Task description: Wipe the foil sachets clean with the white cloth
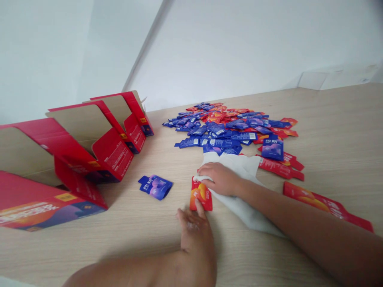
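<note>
Left hand point(196, 229): loosely spread, fingertip on red pouch point(201, 193), seemingly steadying it; right hand point(220, 178): gripping white cloth point(244, 165).

- No wording can be read for certain; the print is too blurred or small
- Nearest red box point(42, 209): bold white characters across the front, a yellow label point(65, 197) with unreadable print, and a small orange emblem point(87, 207) near the corner
- Middle red box point(112, 153): lines of fine white print on its side flap
- Farthest red box point(134, 136): similar fine print
- Lone blue pouch point(156, 186): large white characters near the spout end
- Red pouch point(198, 193) beside it: white lettering, partly covered
- Pile of pouches point(217, 129): white barcode-like patches on several blue ones
- Large red pouch point(326, 203) at right: white characters, unclear
</note>
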Demonstrator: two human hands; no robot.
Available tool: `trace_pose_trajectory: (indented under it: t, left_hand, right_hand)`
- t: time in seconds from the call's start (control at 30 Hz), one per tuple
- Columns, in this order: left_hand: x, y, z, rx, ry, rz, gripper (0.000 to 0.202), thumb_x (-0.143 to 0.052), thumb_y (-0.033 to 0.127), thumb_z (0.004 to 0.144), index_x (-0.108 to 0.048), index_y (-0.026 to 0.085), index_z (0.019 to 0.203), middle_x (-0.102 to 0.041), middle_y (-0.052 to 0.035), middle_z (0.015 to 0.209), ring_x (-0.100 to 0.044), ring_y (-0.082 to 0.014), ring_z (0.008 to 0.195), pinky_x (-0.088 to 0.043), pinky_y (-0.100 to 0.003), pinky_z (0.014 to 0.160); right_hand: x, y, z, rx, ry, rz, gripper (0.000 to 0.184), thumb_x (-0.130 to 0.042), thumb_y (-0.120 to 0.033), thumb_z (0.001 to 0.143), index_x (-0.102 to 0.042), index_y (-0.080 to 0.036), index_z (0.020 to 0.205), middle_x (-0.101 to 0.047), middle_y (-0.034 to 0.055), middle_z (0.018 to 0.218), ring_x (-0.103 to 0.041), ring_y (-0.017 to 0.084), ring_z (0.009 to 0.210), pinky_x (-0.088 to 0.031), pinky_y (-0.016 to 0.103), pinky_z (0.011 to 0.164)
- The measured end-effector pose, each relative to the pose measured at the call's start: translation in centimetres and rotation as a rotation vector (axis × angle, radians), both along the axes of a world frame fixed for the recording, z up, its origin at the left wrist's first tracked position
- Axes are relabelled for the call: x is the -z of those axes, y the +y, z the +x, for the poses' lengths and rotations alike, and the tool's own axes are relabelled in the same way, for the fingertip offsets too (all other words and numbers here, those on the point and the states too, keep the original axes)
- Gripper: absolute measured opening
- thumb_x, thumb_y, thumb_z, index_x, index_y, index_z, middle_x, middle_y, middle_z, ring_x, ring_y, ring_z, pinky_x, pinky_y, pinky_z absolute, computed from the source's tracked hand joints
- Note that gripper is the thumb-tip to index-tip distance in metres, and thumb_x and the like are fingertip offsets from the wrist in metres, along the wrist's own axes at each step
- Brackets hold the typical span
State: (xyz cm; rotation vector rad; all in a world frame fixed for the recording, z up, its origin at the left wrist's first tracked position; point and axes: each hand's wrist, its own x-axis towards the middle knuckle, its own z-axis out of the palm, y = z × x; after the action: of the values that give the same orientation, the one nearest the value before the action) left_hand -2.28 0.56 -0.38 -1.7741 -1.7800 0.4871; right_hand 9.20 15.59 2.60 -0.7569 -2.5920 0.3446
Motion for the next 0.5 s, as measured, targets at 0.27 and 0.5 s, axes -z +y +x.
trace_pose_trajectory:
  t: [0.27, 0.5]
  left_hand:
    - [-0.4, -0.2, 0.1, -0.004, 0.023, 0.02, 0.053, -0.033, 0.001, 0.082, -0.056, 0.016, 0.128, -0.075, -0.0146, 0.088, -0.07, -0.0205, 0.084, -0.05, -0.041, 0.092]
    - [-0.5, -0.2, 0.1, 0.013, -0.032, 0.014, 0.05, -0.034, 0.002, 0.083, -0.055, 0.01, 0.127, -0.074, -0.0194, 0.091, -0.07, -0.0222, 0.085, -0.049, -0.042, 0.093]
  right_hand:
    - [-0.6, -0.7, 0.0, -0.087, 0.011, 0.008, 0.018, -0.054, -0.022, 0.087, -0.066, -0.016, 0.099, -0.067, 0.0088, 0.104, -0.057, 0.022, 0.102, -0.04, 0.037, 0.092]
    - [-1.1, -1.3, -0.3, -0.178, -0.009, 0.014, 0.014, -0.057, -0.023, 0.084, -0.067, -0.018, 0.092, -0.068, 0.0062, 0.097, -0.058, 0.02, 0.096, -0.04, 0.035, 0.088]
